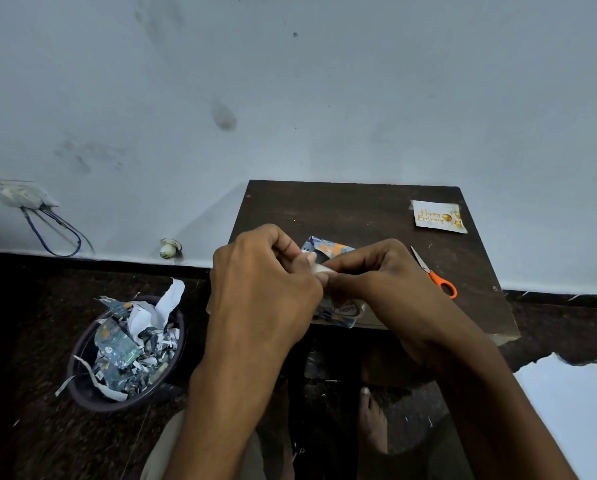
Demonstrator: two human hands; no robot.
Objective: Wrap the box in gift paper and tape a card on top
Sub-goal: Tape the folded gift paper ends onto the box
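Dark bench [359, 209] against pale wall. Left hand [262, 289] and right hand [380, 271] both pinch a small whitish piece [319, 268], likely tape, above wrapped box [328, 249] near bench edge. Card [437, 216] far right, scissors [432, 271] beside. Taping step likely; next needs a freed strip pressed down.

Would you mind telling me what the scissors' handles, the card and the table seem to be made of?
Scissors: handles look like orange plastic, evenly coloured and smooth; the blades look like pale metal.
Card: probably thin glossy paper or card stock, white with gold "Happy Birthday" lettering, lying flat.
Table: likely dark wood or laminate, matte; its paler front edge suggests board, though I can't be sure.
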